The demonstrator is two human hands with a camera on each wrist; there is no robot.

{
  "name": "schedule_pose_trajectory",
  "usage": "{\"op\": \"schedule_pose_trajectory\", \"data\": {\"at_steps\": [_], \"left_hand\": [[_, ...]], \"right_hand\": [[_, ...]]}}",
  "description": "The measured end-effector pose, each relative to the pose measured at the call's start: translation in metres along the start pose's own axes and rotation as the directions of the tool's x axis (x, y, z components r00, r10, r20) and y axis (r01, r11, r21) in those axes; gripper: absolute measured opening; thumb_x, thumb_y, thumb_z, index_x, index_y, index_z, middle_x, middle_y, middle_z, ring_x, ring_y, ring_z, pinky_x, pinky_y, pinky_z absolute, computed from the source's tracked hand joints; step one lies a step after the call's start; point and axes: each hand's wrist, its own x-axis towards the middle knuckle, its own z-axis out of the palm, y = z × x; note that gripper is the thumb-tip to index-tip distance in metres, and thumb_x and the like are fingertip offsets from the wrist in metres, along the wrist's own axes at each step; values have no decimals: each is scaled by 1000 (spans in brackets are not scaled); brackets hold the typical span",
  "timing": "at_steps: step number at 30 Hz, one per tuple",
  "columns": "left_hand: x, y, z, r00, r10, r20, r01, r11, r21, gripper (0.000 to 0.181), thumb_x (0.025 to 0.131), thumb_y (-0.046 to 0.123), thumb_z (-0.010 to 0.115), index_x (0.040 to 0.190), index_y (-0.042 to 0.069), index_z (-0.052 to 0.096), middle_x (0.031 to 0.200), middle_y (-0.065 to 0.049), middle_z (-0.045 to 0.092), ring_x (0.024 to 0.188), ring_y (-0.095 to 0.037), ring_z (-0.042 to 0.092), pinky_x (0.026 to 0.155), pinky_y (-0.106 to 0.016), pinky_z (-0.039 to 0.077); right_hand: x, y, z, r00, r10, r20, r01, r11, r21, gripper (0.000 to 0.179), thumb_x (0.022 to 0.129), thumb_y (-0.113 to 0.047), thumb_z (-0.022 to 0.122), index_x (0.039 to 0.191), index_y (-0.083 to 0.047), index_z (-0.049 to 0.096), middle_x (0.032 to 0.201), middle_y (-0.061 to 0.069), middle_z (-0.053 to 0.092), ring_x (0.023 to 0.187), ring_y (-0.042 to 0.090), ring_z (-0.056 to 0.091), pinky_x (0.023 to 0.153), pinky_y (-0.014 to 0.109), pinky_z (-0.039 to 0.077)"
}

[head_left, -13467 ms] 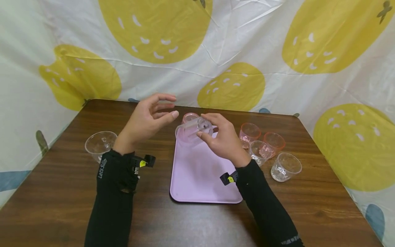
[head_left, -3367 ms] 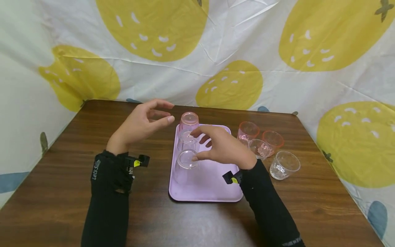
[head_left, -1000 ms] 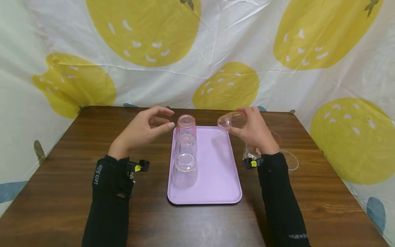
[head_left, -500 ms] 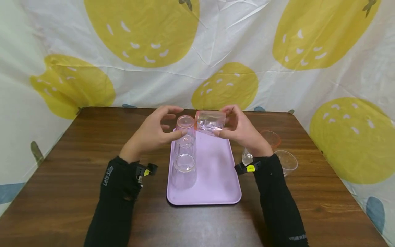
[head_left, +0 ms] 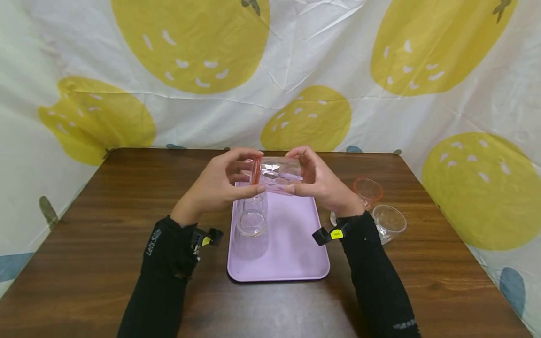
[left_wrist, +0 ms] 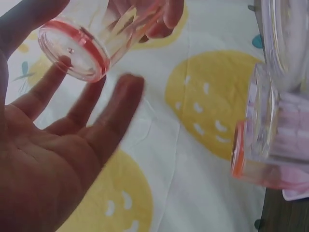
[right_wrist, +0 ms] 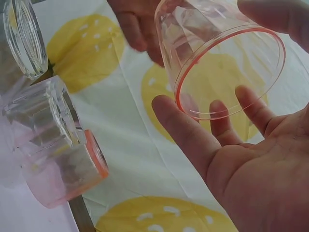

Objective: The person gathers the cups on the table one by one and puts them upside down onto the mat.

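A pink-tinted clear plastic cup [head_left: 279, 174] lies sideways in the air above the tray's far end. My left hand [head_left: 215, 185] grips its thick orange-edged base, fingers and thumb on either side. At the rim, my right hand [head_left: 327, 185] holds the cup between thumb and fingers; the orange-lined mouth faces that palm in the right wrist view. Below, on the lilac tray [head_left: 297, 244], a clear cup [head_left: 252, 240] stands upside down at the left, another clear cup [head_left: 258, 204] behind it. The pink cup [right_wrist: 72, 179] farthest back shows in the wrist views.
Right of the tray, an orange-rimmed cup [head_left: 368, 191] and a clear cup [head_left: 390, 223] stand mouth up on the brown wooden table [head_left: 435, 281]. Another cup is mostly hidden behind the right wrist. A fruit-print cloth [head_left: 236, 117] hangs behind the table.
Clear cups were stood upside down on the tray's left side. My right hand then brought a pink cup leftward from the right-hand group, turning it sideways; my left hand moved in and took its base.
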Motion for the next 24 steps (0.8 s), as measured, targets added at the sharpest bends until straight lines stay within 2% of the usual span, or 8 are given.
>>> {"op": "schedule_pose_trajectory", "data": {"at_steps": [5, 9, 13, 18, 21, 24], "left_hand": [[2, 0, 3, 1000, 15, 3, -15, 996, -90, 60, 78, -3, 83, 133, -1, 58, 128, -15, 61, 107, -27, 67, 91, -34, 59], [3, -1, 5, 1000, 13, -1, -13, 995, -95, 60, 78, -4, 83, 132, -1, 58, 127, -15, 62, 107, -26, 67, 90, -32, 59], [4, 0, 5, 1000, 16, -21, -17, 997, -74, 61, 77, -2, 84, 133, 0, 59, 127, -14, 63, 108, -27, 68, 90, -32, 59], [1, 4, -1, 998, -1, -63, 4, 999, 44, 62, 79, 7, 86, 135, 7, 60, 129, -10, 63, 108, -26, 69, 91, -39, 59], [-4, 5, -6, 995, 4, -99, 11, 987, 159, 61, 80, 12, 86, 135, 10, 60, 127, -6, 63, 106, -24, 69, 90, -40, 59], [-4, 4, -8, 993, 38, -110, -11, 971, 237, 61, 79, 13, 86, 134, 9, 61, 124, -7, 63, 104, -22, 68, 88, -37, 60]], "right_hand": [[-1, -1, -1, 1000, 3, -4, -3, 1000, -10, 59, 84, 1, 74, 130, -14, 40, 127, 11, 53, 111, 30, 61, 83, 33, 59], [-4, -2, -3, 999, 30, -13, -30, 999, -25, 61, 85, 0, 74, 133, -13, 39, 130, 12, 52, 113, 30, 61, 85, 35, 60], [-7, -5, -7, 999, 26, -37, -28, 999, -47, 70, 86, 0, 74, 143, -8, 35, 141, 13, 44, 119, 27, 60, 92, 36, 58], [-15, -12, -16, 990, 9, -139, -25, 993, -117, 67, 93, -7, 67, 150, -10, 32, 153, 11, 35, 128, 29, 53, 101, 34, 53], [-21, -18, -21, 980, 14, -201, -45, 987, -153, 60, 98, -11, 61, 150, -13, 32, 153, 7, 35, 131, 28, 52, 105, 35, 50], [-28, -25, -25, 964, -4, -268, -51, 978, -200, 56, 100, -13, 57, 150, -12, 31, 153, 4, 34, 129, 24, 55, 108, 35, 49]]}}
